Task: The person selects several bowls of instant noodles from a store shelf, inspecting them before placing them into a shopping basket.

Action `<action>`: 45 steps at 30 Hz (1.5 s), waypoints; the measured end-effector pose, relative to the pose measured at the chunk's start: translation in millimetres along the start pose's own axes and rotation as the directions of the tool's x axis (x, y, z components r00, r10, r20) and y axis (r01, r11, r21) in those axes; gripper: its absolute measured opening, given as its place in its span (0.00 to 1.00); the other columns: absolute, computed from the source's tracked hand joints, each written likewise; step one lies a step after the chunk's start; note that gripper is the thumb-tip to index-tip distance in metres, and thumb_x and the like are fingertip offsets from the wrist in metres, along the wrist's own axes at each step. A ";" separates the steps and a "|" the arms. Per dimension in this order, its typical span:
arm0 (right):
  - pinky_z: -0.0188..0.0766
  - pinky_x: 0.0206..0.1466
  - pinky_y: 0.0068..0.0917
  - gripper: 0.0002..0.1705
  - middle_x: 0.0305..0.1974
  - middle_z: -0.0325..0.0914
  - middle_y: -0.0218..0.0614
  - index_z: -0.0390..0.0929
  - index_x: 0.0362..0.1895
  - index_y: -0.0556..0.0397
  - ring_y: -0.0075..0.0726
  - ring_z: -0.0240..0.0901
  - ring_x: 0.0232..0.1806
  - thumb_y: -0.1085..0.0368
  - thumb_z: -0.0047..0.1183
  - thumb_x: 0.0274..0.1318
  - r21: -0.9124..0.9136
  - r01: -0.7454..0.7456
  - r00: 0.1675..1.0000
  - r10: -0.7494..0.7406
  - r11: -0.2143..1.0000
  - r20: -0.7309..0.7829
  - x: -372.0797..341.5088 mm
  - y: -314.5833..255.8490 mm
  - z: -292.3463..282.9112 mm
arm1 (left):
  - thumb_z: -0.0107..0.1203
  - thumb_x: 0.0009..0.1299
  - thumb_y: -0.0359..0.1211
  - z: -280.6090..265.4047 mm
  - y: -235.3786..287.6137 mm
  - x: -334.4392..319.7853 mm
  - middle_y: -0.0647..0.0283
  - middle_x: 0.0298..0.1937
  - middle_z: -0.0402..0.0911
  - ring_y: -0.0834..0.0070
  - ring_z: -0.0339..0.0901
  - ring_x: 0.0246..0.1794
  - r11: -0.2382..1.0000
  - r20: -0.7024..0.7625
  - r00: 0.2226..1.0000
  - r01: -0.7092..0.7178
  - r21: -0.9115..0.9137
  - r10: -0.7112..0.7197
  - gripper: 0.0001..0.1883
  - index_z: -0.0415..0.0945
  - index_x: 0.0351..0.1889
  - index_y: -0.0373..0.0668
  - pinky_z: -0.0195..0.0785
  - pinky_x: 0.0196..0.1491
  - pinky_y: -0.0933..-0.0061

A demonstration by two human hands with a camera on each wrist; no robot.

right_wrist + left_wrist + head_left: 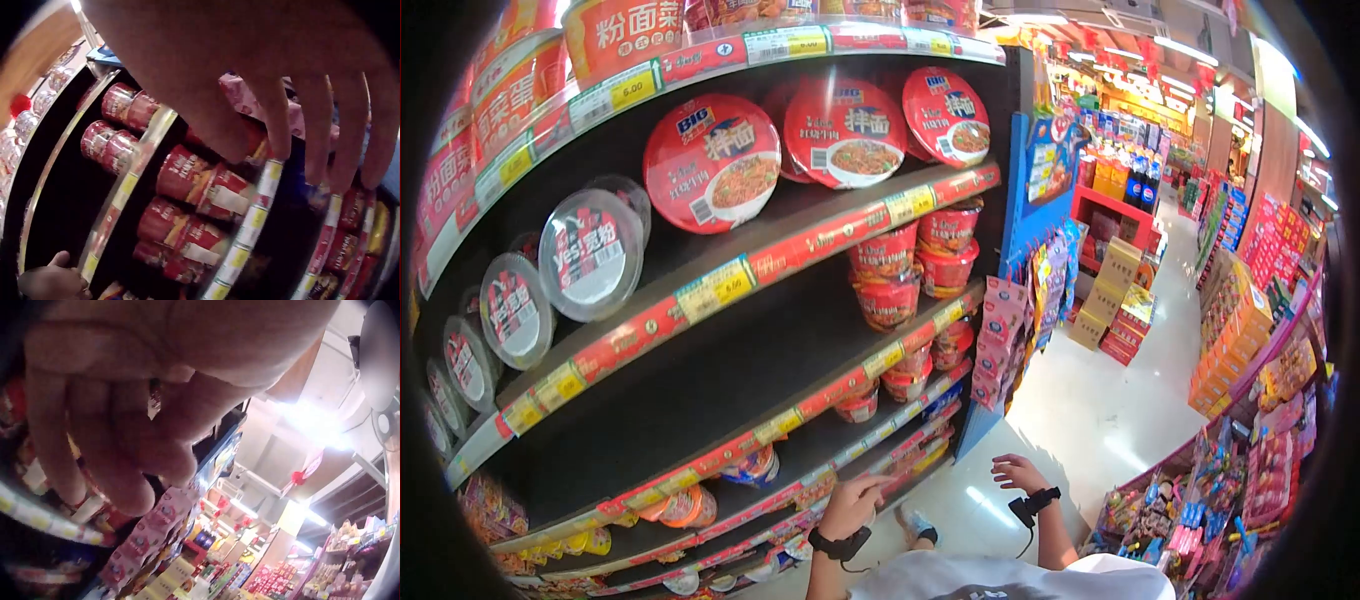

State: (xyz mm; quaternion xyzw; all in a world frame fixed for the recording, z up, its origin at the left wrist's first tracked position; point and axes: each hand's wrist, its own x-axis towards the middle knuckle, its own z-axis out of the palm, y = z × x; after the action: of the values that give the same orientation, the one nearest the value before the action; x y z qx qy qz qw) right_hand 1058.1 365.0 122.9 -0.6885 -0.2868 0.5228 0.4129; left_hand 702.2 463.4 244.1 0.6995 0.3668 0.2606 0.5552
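My left hand is in front of the lower shelves in the head view, its fingers loosely bent and holding nothing. In the left wrist view, the fingers hang relaxed in front of the shelving. To the right, my right hand is held over the aisle, its fingers apart and grasping nothing. Stacked red noodle cups stand on the shelf beyond the hands. The right wrist view shows red noodle cups behind the spread fingers.
Large red noodle bowls and clear-lidded bowls stand tilted on an upper shelf. Pink hanging packets line the shelf end. Stacked cartons stand along the aisle floor. A toy-filled display borders the right side.
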 end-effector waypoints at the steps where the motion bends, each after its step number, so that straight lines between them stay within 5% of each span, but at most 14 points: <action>1: 0.74 0.45 0.30 0.23 0.44 0.78 0.34 0.71 0.56 0.53 0.33 0.76 0.45 0.57 0.52 0.58 -0.020 0.051 0.998 -0.051 0.998 0.035 13.1 -22.7 -2.8 | 0.45 0.66 0.25 -2.6 18.1 17.1 0.67 0.27 0.76 0.84 0.72 0.27 0.999 -0.035 0.999 -0.042 0.009 0.042 0.16 0.78 0.49 0.39 0.65 0.32 0.81; 4: 0.73 0.47 0.29 0.22 0.46 0.77 0.34 0.70 0.56 0.53 0.30 0.75 0.45 0.58 0.51 0.60 -0.011 0.266 0.960 -0.264 0.964 0.090 49.1 -101.4 -3.3 | 0.48 0.65 0.23 -16.6 58.3 71.1 0.65 0.33 0.79 0.80 0.76 0.36 0.952 -0.144 0.941 -0.304 0.037 0.306 0.16 0.77 0.51 0.38 0.70 0.43 0.76; 10: 0.72 0.51 0.27 0.19 0.54 0.72 0.35 0.68 0.57 0.57 0.29 0.74 0.48 0.69 0.48 0.63 0.190 0.582 0.757 -0.612 0.791 0.229 64.5 -279.9 23.3 | 0.54 0.63 0.24 -41.3 121.4 160.0 0.58 0.48 0.75 0.71 0.75 0.49 0.877 -0.420 0.789 -0.480 0.037 0.449 0.22 0.71 0.58 0.39 0.71 0.48 0.73; 16: 0.73 0.47 0.25 0.33 0.65 0.60 0.40 0.53 0.68 0.55 0.31 0.75 0.47 0.73 0.49 0.60 0.235 0.749 0.573 -0.783 0.620 0.241 92.8 -358.0 44.2 | 0.60 0.61 0.30 -48.0 140.4 216.8 0.54 0.60 0.67 0.64 0.67 0.61 0.822 -0.561 0.622 -0.527 0.218 0.547 0.32 0.62 0.64 0.41 0.63 0.59 0.62; 18: 0.74 0.44 0.24 0.38 0.67 0.58 0.40 0.48 0.71 0.54 0.30 0.76 0.45 0.74 0.50 0.59 0.231 0.767 0.565 -0.800 0.599 0.202 98.9 -368.8 56.0 | 0.61 0.61 0.32 -45.8 137.4 231.0 0.53 0.62 0.66 0.62 0.65 0.63 0.801 -0.596 0.552 -0.515 0.307 0.583 0.34 0.60 0.65 0.40 0.60 0.62 0.59; 22: 0.72 0.36 0.19 0.42 0.65 0.60 0.39 0.46 0.71 0.55 0.20 0.72 0.36 0.76 0.52 0.55 0.237 0.792 0.510 -0.824 0.562 0.249 108.2 -380.4 72.4 | 0.63 0.59 0.32 -48.3 131.3 258.2 0.50 0.64 0.64 0.61 0.64 0.63 0.788 -0.602 0.552 -0.571 0.232 0.577 0.39 0.55 0.67 0.39 0.57 0.64 0.60; 27: 0.67 0.29 0.16 0.41 0.55 0.69 0.38 0.53 0.69 0.56 0.15 0.69 0.28 0.72 0.58 0.51 0.129 0.847 0.474 -0.841 0.516 0.260 88.7 -380.5 89.1 | 0.66 0.58 0.32 -57.8 133.6 252.3 0.55 0.61 0.65 0.67 0.64 0.63 0.792 -0.601 0.598 -0.602 0.101 0.531 0.41 0.53 0.66 0.40 0.56 0.64 0.62; 31: 0.68 0.30 0.16 0.39 0.46 0.74 0.40 0.57 0.68 0.54 0.15 0.68 0.25 0.68 0.59 0.51 -0.038 0.882 0.450 -0.813 0.470 0.369 63.4 -381.9 100.7 | 0.65 0.58 0.30 -75.2 123.5 233.6 0.57 0.64 0.61 0.67 0.62 0.64 0.731 -0.644 0.647 -0.655 -0.193 0.409 0.43 0.49 0.68 0.42 0.54 0.66 0.63; 34: 0.68 0.29 0.16 0.39 0.48 0.75 0.41 0.56 0.68 0.54 0.15 0.68 0.25 0.68 0.58 0.52 0.018 0.899 0.385 -0.811 0.437 0.441 57.0 -376.8 109.9 | 0.65 0.59 0.28 -81.2 118.8 219.8 0.57 0.62 0.64 0.68 0.64 0.62 0.665 -0.698 0.572 -0.724 -0.182 0.431 0.40 0.51 0.66 0.41 0.58 0.62 0.66; 35: 0.70 0.29 0.16 0.40 0.55 0.72 0.43 0.54 0.69 0.54 0.18 0.71 0.26 0.69 0.57 0.52 -0.010 0.914 0.366 -0.811 0.407 0.457 54.0 -375.6 113.0 | 0.63 0.59 0.26 -80.8 121.9 212.4 0.57 0.63 0.62 0.69 0.63 0.63 0.652 -0.699 0.561 -0.737 -0.179 0.443 0.41 0.49 0.67 0.42 0.58 0.63 0.67; 37: 0.71 0.30 0.18 0.41 0.60 0.66 0.42 0.54 0.69 0.54 0.20 0.74 0.30 0.70 0.57 0.52 -0.082 0.868 0.454 -0.716 0.490 0.531 39.6 -377.2 117.0 | 0.63 0.60 0.27 -81.9 116.5 200.7 0.58 0.63 0.62 0.69 0.61 0.64 0.641 -0.712 0.559 -0.741 -0.199 0.425 0.42 0.47 0.68 0.41 0.56 0.64 0.66; 45: 0.76 0.44 0.27 0.38 0.54 0.70 0.42 0.54 0.68 0.53 0.34 0.74 0.52 0.70 0.55 0.54 0.101 0.844 0.359 -0.692 0.528 0.626 4.6 -332.5 158.6 | 0.63 0.61 0.40 -95.8 68.3 123.8 0.57 0.66 0.59 0.69 0.57 0.67 0.653 -0.763 0.560 -0.715 -0.249 0.323 0.47 0.43 0.70 0.40 0.47 0.68 0.67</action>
State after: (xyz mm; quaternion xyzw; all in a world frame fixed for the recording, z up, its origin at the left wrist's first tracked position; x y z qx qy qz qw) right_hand 919.9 575.9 391.6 -0.3114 -0.7507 0.4139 0.4100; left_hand 717.2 611.0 328.6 0.4535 0.2137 0.7388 0.4504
